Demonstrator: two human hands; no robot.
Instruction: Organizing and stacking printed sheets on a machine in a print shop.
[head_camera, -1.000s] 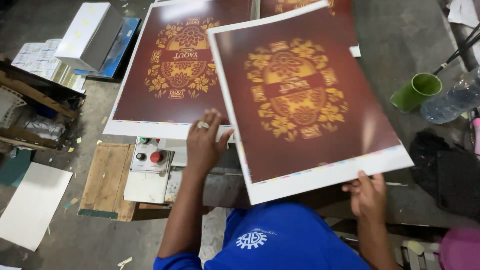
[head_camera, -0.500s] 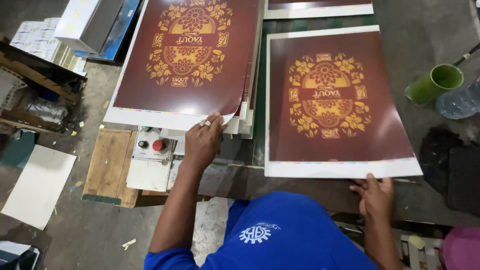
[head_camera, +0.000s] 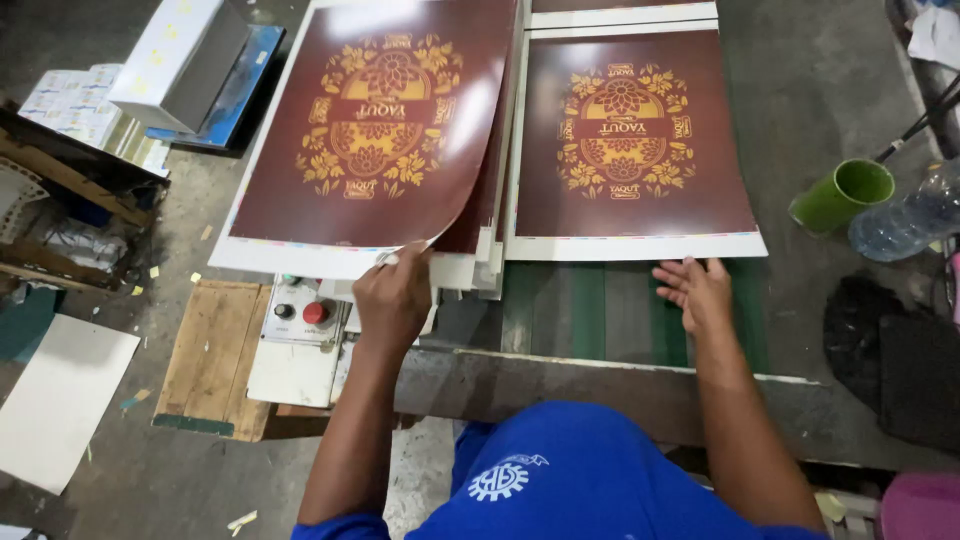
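Left hand (head_camera: 392, 292) pinches the near right corner of the top sheet (head_camera: 375, 130) on the left stack (head_camera: 480, 262); fingers closed on the white margin, corner curled up off the pile, so the grip looks placed to peel one sheet free of those under it; the rest of that sheet bows and catches glare along its right edge.

Right hand (head_camera: 697, 290) lies flat and open, fingertips (head_camera: 685, 264) touching the near white edge of the single sheet (head_camera: 635, 140) on the green-striped bed (head_camera: 585, 310); holds nothing; reads as squaring or steadying that sheet against the bed rather than gripping it.

Both sheets are dark red with a gold oval ornament, printed face up; long axis runs away from the person, top of the design at the far end, colour-bar margin at the near end; the right sheet lies square and flat, the left one slightly skewed with its near edge angled down to the left.

Control box (head_camera: 300, 315) with a red button sits just below the left stack; green cup (head_camera: 845, 195) and clear plastic bottle (head_camera: 905, 222) lie well to the right, clear of the sheets.
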